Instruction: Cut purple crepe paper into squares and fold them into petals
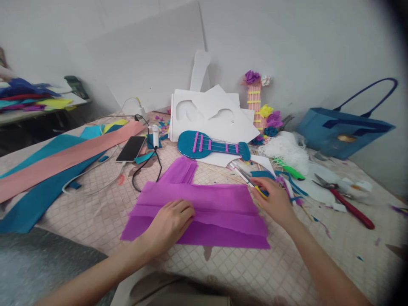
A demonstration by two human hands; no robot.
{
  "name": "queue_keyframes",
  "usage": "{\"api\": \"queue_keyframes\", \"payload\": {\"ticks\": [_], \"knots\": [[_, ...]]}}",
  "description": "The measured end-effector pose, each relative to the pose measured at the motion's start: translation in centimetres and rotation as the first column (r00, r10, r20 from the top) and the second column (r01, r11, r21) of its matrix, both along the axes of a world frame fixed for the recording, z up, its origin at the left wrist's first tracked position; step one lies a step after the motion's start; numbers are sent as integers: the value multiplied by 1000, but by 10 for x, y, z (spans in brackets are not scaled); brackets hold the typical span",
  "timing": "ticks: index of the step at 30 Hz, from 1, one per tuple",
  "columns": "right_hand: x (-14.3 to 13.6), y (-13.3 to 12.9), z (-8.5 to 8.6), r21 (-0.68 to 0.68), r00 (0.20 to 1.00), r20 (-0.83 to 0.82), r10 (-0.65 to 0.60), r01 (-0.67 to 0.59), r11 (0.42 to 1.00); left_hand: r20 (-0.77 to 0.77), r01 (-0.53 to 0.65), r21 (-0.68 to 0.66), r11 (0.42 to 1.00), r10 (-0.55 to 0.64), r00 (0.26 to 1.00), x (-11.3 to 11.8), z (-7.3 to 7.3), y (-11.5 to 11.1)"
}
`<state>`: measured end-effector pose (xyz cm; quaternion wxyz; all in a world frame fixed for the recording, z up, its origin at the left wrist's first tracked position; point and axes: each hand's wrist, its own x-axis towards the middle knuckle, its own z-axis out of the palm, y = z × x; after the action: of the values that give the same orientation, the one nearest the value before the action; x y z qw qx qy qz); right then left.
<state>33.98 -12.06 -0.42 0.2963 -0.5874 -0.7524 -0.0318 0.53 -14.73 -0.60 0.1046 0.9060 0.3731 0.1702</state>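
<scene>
A sheet of purple crepe paper (219, 202) lies folded in layers on the table in front of me. My left hand (175, 219) rests on it left of the middle, its fingers bent and closed on the folded layer. At the sheet's right end my right hand (270, 197) has its fingers around the yellow handles of a pair of scissors (246, 175). The blades point away to the upper left, over white scraps. Behind the sheet, a narrower purple paper strip (181, 170) sticks out. A small teal guitar model (204, 144) with purple bands lies farther back.
Teal and pink paper strips (73, 151), a phone (130, 148) and cables occupy the left. White cut-out boards (210, 112) lean at the back beside a flower-trimmed guitar neck (254, 102). Red-handled pliers (352, 208), white string (283, 148) and a blue bag (334, 131) are on the right.
</scene>
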Motion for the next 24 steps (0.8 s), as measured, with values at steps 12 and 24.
{"api": "queue_keyframes", "payload": {"ticks": [12, 24], "knots": [[-80, 41, -1, -206, 939, 44, 342, -327, 922, -39, 51, 36, 998, -50, 998, -4, 18, -24], [-71, 44, 5, -88, 982, -47, 181, -184, 979, -23, 147, 46, 988, -146, 989, -9, 15, -35]]}}
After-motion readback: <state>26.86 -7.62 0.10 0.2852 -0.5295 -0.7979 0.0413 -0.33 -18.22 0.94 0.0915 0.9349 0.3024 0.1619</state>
